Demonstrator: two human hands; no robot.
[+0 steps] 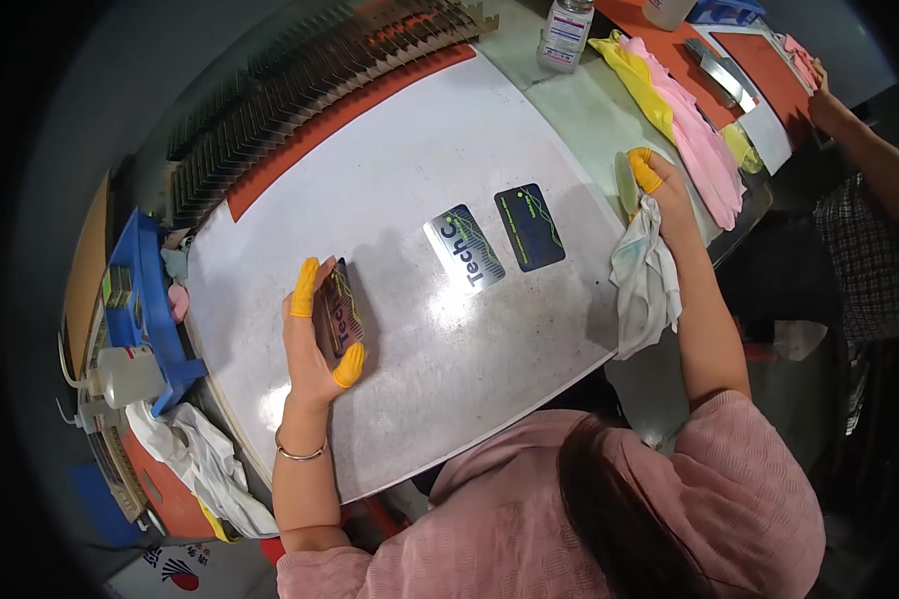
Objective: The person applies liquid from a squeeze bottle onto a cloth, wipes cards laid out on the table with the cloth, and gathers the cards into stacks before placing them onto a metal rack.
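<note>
My left hand (pixel 312 344), with yellow finger cots on the thumb and a finger, grips a dark printed card (pixel 343 311) by its edges, tilted above the table. Right of it, a silver and dark card (pixel 464 248) marked "TechC" lies flat beside a dark blue card (pixel 530 228) with green lines. Over the table's right edge, my right hand (pixel 672 200), also in yellow finger cots, is closed on a crumpled white cloth (pixel 645 280) that hangs down. A pale green oval piece (pixel 625 186) shows at those fingers; whether it is held is unclear.
A long slotted rack (pixel 310 95) with several upright cards stands along the far edge. On the left are a blue tray (pixel 142 309) and a white bottle (pixel 130 376). A labelled bottle (pixel 566 36) and pink cloth (pixel 694 135) sit far right, near another person's arm (pixel 859 135).
</note>
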